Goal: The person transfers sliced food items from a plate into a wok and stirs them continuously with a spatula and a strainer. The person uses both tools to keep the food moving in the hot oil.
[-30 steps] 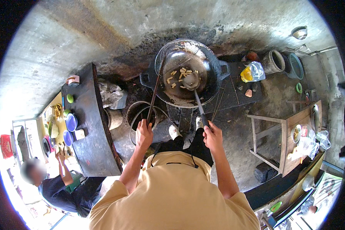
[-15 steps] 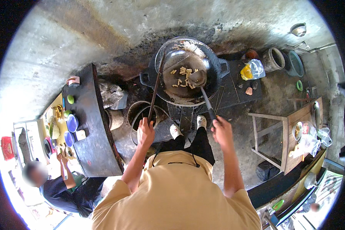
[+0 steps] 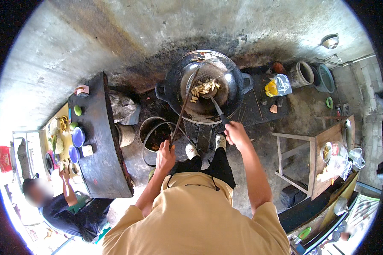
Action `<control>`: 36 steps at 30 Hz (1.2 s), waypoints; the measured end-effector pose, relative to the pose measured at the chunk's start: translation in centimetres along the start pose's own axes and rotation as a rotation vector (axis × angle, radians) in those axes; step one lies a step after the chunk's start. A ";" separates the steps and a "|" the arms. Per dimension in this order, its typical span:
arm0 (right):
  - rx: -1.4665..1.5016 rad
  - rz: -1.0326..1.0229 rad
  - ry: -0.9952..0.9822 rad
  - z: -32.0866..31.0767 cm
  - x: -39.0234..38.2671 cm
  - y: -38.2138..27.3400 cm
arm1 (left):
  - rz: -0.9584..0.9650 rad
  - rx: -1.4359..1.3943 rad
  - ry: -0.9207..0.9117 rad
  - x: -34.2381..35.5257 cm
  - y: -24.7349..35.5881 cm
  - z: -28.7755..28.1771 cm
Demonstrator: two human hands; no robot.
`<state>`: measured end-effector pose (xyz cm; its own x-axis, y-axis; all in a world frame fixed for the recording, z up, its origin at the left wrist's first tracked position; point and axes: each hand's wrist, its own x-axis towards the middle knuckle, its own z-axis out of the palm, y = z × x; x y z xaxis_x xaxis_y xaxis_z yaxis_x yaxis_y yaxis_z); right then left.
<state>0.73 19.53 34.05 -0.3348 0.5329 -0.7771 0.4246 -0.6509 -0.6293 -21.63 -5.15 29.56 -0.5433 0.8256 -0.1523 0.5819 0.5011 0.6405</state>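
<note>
Left hand (image 3: 166,155): fingers wrapped round a long, dark, thin-shafted wire-mesh skimmer (image 3: 184,108). Right hand (image 3: 237,134): fingers closed on the black grip of a grey metal ladle (image 3: 218,109). Pale, short, stick-shaped food pieces (image 3: 205,88) sit bunched around mid-wok, touching the ladle's bowl. Can't tell if they're on the mesh or under it.

My take: hold the skimmer low and steady, push with the ladle in short strokes, sweep up the strays toward the near-left side.

Edges: both shafts cross the near rim of the big black two-eared metal wok (image 3: 206,122). Far rim backs onto the soot-stained grey concrete wall (image 3: 149,38), so little reach there. Rusty round bucket (image 3: 151,132) crowds near-left; more swing room near-right.
</note>
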 end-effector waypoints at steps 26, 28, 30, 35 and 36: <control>-0.131 -0.199 0.107 -2.7 3.5 1.3 | 0.010 0.020 0.114 2.4 0.1 -0.2; -0.592 -0.439 0.306 -2.4 1.4 2.5 | -0.030 0.043 0.102 1.9 0.4 -1.6; -0.797 -0.721 0.412 -2.2 -1.7 3.0 | -0.016 0.035 0.115 1.4 0.4 -2.7; -1.084 -0.685 0.505 -1.7 -9.1 1.6 | 0.081 0.058 0.201 0.9 -0.4 -3.0; -1.155 -0.667 0.517 -1.3 -10.2 1.5 | 0.136 0.076 0.242 0.9 -0.6 -2.8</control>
<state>5.89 13.83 41.05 -0.5086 0.8556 -0.0963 0.8311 0.4586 -0.3146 -24.17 -5.39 31.11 -0.5800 0.8055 0.1212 0.6985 0.4153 0.5827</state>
